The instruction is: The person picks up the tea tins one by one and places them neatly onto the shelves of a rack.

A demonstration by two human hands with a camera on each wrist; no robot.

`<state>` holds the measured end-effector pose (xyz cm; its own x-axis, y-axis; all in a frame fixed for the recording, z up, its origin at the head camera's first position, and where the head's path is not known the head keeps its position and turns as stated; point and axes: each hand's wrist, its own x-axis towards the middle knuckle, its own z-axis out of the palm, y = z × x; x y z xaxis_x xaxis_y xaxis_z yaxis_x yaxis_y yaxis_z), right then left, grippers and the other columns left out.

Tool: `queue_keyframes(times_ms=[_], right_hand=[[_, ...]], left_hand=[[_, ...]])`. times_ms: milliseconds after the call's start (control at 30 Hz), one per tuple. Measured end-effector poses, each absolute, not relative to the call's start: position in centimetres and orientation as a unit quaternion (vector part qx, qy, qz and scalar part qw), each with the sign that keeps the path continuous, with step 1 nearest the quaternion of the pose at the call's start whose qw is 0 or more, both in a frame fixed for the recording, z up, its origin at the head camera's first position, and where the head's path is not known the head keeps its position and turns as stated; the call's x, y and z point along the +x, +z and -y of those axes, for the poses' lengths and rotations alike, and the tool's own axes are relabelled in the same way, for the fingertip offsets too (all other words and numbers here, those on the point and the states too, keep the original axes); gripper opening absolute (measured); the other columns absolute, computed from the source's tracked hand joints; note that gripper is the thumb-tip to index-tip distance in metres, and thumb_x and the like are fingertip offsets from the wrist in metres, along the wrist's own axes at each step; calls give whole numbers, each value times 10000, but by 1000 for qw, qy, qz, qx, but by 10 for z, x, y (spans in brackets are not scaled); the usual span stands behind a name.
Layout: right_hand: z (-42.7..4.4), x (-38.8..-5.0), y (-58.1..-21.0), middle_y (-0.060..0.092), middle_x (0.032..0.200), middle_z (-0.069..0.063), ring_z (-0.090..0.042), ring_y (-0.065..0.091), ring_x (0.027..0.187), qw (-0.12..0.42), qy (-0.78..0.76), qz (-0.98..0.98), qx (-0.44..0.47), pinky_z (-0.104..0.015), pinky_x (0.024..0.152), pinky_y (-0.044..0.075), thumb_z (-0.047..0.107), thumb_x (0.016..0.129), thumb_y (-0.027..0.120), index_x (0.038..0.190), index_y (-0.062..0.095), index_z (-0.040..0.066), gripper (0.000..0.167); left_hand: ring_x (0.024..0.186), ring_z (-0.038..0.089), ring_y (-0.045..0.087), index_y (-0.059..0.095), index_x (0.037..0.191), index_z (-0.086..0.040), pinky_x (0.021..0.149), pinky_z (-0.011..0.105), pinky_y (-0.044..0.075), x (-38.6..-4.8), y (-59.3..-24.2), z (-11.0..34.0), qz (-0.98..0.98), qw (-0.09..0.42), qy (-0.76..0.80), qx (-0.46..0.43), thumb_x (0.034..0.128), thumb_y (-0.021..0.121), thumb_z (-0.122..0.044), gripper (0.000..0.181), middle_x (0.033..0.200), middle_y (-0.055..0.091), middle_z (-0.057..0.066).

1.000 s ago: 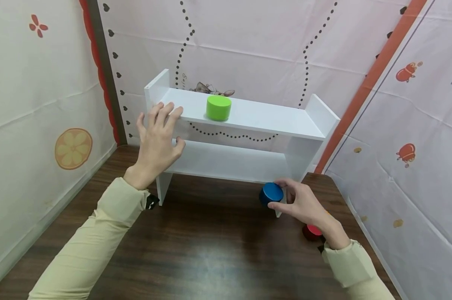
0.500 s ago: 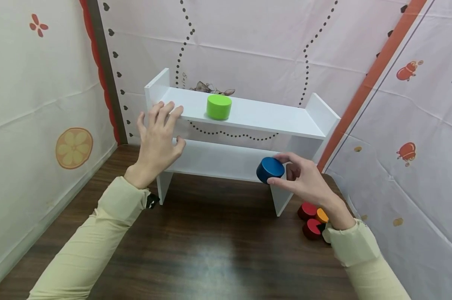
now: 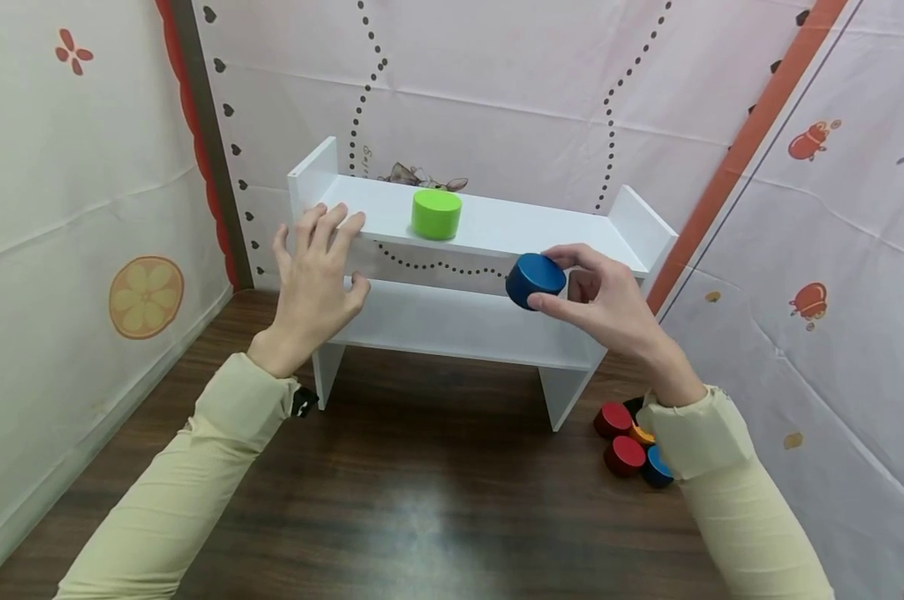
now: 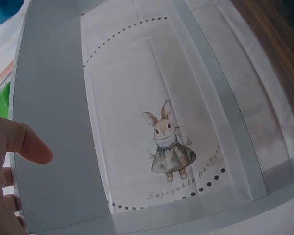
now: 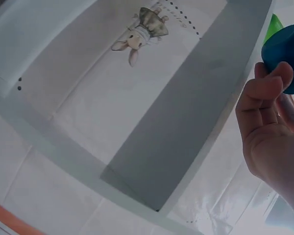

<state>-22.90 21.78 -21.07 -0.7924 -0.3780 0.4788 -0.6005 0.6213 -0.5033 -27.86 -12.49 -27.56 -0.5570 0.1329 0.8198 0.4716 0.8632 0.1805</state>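
Note:
Between thumb and fingers, my right hand (image 3: 609, 304) pinches a dark blue cylinder (image 3: 534, 282), held up in front of the top board's front edge. In the right wrist view the right hand (image 5: 272, 107) grips the blue cylinder (image 5: 286, 58). A bright green cylinder (image 3: 436, 214) stands upright on the top board of the white shelf (image 3: 519, 225), left of the blue one. My left hand (image 3: 312, 283) rests its spread fingertips on the top board's left front edge, holding nothing; its thumb (image 4: 36, 149) shows beneath that board in the left wrist view.
On the brown table (image 3: 422, 517), right of the shelf, stand two red cylinders (image 3: 624, 456), a blue one (image 3: 657, 468) and an orange one (image 3: 641, 434), the last partly hidden by the right sleeve. The lower board (image 3: 459, 325) spans below. Patterned cloth (image 3: 496, 67) hangs behind and at both sides.
My right hand has lifted the blue cylinder from near the shelf's right leg up to the top board's front edge. The left hand and the green cylinder have stayed in place.

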Motion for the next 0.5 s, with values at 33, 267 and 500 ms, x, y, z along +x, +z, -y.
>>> queue_keyframes(times_ms=[33, 267, 500], right_hand=[[-216, -231, -208, 612, 882, -62, -175, 526, 654, 169, 336, 885, 275, -236, 592, 420, 220, 841, 729, 1315, 550, 140, 512], [-205, -244, -191, 628, 1009, -83, -193, 530, 811, 196, 330, 887, 256, -240, 662, 427, 314, 829, 725, 1291, 578, 118, 523], [-195, -256, -180, 656, 1020, -87, -179, 510, 850, 205, 330, 888, 248, -282, 685, 384, 322, 823, 727, 1284, 582, 114, 526]], left_hand=[[1383, 318, 284, 468, 1365, -131, 1078, 690, 145, -279, -276, 125, 861, 437, -195, -176, 725, 670, -81, 674, 1445, 442, 136], [1383, 315, 285, 469, 1362, -136, 1082, 686, 139, -279, -276, 125, 860, 436, -198, -176, 720, 665, -80, 673, 1446, 444, 130], [1382, 312, 288, 472, 1358, -138, 1083, 685, 135, -280, -277, 125, 858, 438, -200, -178, 715, 666, -81, 674, 1445, 447, 128]])
